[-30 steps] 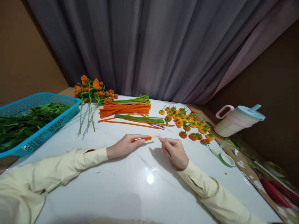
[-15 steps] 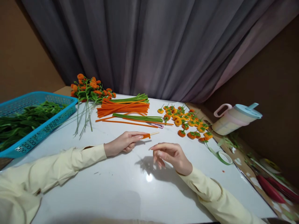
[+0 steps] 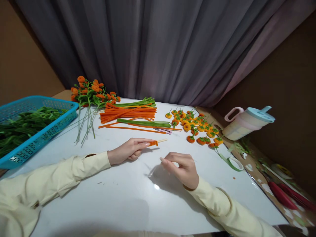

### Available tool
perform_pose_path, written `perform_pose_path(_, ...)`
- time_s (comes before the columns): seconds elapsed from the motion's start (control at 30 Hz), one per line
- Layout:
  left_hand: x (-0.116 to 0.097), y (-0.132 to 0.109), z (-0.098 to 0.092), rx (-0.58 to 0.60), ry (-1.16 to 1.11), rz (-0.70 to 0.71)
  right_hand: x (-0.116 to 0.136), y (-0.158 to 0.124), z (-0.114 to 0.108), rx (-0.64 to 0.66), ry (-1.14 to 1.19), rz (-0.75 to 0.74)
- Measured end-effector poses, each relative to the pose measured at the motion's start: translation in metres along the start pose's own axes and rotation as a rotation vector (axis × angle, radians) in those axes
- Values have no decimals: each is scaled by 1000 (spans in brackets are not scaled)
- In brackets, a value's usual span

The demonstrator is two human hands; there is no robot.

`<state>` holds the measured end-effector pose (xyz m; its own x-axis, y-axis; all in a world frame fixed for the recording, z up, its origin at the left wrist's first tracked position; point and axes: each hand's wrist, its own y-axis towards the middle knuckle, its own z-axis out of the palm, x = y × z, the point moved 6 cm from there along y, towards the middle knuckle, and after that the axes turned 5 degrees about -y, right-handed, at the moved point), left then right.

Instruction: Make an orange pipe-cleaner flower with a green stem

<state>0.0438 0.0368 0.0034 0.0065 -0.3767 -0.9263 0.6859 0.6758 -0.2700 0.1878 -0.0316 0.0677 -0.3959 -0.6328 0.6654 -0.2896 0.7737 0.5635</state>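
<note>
Head view. Background: a dark pleated curtain [image 3: 138, 49], brown walls at either side. Surface: one white, glossy worktop [image 3: 111, 204].

Item, in hand: a thin pale stick [image 3: 163, 140] with an orange fuzzy coil [image 3: 153, 143] wound round it. Location: in front of me, above the middle of the worktop. Long axis: roughly crosswise, bare end pointing right and slightly away from me. The coil sits right at my left fingertips; my right fingertips are apart from the stick, on the near side of its bare end. Nearer hand: the left, which bears it.

Grip, left hand [image 3: 127, 151]: thumb and forefinger closed on the coiled part of the stick, other fingers folded beneath.

Grip, right hand [image 3: 182, 166]: loosely curled, a gap showing between thumb and forefinger; nothing seen in it, touching neither stick nor coil. Whether the thumb meets a fingertip, I cannot tell.

Beyond my hands: orange fuzzy strips [image 3: 127, 113], piled crosswise; green fuzzy strips [image 3: 145, 123], a bundle on the near side of that pile.

To my left: a blue basket [image 3: 53, 130] of green leaves [image 3: 29, 121]; farther back, stemmed orange flowers [image 3: 85, 89].

To my right: small yellow and orange flower heads [image 3: 187, 126], a roll of green tape [image 3: 235, 164], a lidded jug [image 3: 243, 126], tilted in view.
</note>
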Motion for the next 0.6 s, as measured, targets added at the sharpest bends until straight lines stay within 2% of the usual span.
perform_pose_path(0.07, 1, 1, -2, 21, -38, -24, 7, -2, -7, -101, -220, -188)
perform_pose_path(0.13, 3, 2, -2, 50, -72, -65, 5, -3, -10, -141, -378, -292)
perform_pose_path(0.3, 8, 0, 4, 160, -141, -187, -13, 2, -1, -8, -654, -338)
perform_pose_path(0.47, 12, -6, 10, 187, -158, -246, -16, -1, 8, 45, -664, -391)
perform_pose_path(0.6, 12, -8, 13, 214, -122, -241, -14, 0, 7, 55, -538, -360)
